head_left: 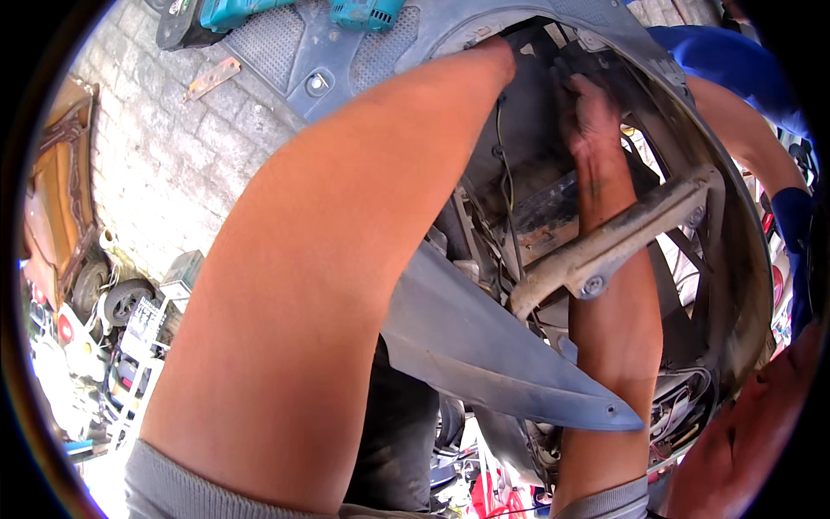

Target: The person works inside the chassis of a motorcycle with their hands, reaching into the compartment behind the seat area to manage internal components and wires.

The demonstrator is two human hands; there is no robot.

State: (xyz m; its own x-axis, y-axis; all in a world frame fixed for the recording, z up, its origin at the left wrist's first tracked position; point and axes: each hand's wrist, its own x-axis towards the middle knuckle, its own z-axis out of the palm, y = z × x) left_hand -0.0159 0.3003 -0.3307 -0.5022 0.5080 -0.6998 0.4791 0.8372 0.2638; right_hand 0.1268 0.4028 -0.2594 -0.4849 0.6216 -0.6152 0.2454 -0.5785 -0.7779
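My left hand (pixel 499 59) reaches to the far rim of a grey plastic body panel (pixel 337 60); its fingers are hidden past the wrist. My right arm passes beneath a worn metal frame bar (pixel 618 238) into the hollow of what looks like a scooter body. Inside it, my right hand (pixel 595 112) is closed, fingers curled near a dark inner panel (pixel 540 95); whatever they grip is too dark to make out. A pointed grey side panel (pixel 501 346) lies between my forearms, its tip across the right one. A thin cable (pixel 508 173) hangs in the hollow.
A teal power tool (pixel 367 13) rests on the panel at the top. One flat metal strip (pixel 212 80) lies on the paving (pixel 164 130). Another person's arm (pixel 743 125) and blue sleeve (pixel 735 65) are close at right. Small wheels (pixel 128 301) and clutter stand at left.
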